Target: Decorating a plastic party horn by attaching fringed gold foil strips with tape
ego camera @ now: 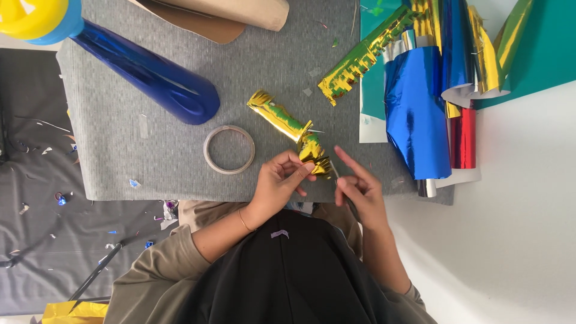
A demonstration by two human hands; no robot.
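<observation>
Left hand (pixel 281 180) at lower centre of the frame, fingers curled and pinching the near fringed end of a gold foil roll (pixel 288 127), which runs diagonally up-left from the fingertips across the grey mat (pixel 120 150). Right hand (pixel 359 191) just right of it, index finger extended, thumb and other fingers closed on something thin and pale near the roll's end, possibly a strip of tape, too small to be sure. Clear tape ring (pixel 228 149) lies flat on the mat just left of the left hand, near but apart from the roll. Blue foil cone (pixel 150 75) upper left, with a yellow and blue cap at its top-left end. Second gold fringed piece (pixel 360 57) upper centre-right, on the mat's edge. Stack of foil sheets (pixel 420 108) in blue, red, gold and green at upper right on a white surface. Brown paper roll (pixel 228 15) at top centre. Scissors (pixel 99 270) on dark floor lower left, amid foil scraps.
</observation>
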